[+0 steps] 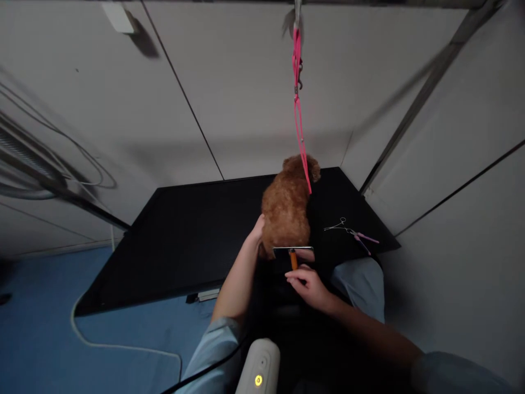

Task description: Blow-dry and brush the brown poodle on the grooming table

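The brown dog [286,210] is on the black table [197,230], its back to the person. The wide brush [293,258] is at its rump; whether it touches fur is unclear. The right hand [308,283] pinches the orange handle with closed fingers. The left hand [258,230] is against the dog's side, partly hidden, so its grip cannot be told. A pink leash [299,117] hangs over the dog; 2 hand tools [362,237] lie unused. Brushing seems under way; how much coat is done or left doesn't show.
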`<state>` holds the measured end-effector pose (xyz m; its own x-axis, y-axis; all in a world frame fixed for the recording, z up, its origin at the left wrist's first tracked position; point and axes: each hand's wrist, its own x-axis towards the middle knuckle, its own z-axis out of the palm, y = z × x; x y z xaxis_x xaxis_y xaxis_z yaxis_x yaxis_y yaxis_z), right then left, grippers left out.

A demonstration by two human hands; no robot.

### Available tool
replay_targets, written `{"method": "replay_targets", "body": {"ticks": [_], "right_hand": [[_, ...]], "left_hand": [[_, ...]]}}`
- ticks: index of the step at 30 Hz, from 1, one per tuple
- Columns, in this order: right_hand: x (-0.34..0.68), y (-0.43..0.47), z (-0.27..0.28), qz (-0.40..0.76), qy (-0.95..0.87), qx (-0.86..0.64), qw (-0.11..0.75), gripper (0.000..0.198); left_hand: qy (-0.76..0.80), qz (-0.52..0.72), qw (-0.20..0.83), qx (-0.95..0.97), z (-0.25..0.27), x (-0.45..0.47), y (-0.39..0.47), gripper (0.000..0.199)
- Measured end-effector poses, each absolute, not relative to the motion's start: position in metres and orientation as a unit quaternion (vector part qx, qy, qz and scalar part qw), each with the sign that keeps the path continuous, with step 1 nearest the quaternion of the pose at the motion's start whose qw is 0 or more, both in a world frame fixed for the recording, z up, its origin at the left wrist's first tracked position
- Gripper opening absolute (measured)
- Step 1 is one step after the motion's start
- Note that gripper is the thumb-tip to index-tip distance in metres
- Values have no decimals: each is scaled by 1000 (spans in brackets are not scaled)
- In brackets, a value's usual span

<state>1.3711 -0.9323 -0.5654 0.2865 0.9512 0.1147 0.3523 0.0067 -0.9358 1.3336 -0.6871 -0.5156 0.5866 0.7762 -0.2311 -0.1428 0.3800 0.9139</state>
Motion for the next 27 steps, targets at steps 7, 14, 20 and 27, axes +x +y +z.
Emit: {"method": "replay_targets", "body": {"ticks": [7,14,20,27], "right_hand": [[1384,-927,-561,324,-491,-625,513,35],[1393,-926,-562,377,-474,-601,521,42],[1407,-931,-558,409,-451,-600,519,46],[1414,-925,-571,429,-414,-621,509,35]], "left_hand": [[295,304,763,488,-516,1338,-687,21],[288,292,737,537,-512,1336,-685,20],[289,357,654,602,-512,1329,-691,33],[248,342,594,684,-527,1323,-688,87]]}}
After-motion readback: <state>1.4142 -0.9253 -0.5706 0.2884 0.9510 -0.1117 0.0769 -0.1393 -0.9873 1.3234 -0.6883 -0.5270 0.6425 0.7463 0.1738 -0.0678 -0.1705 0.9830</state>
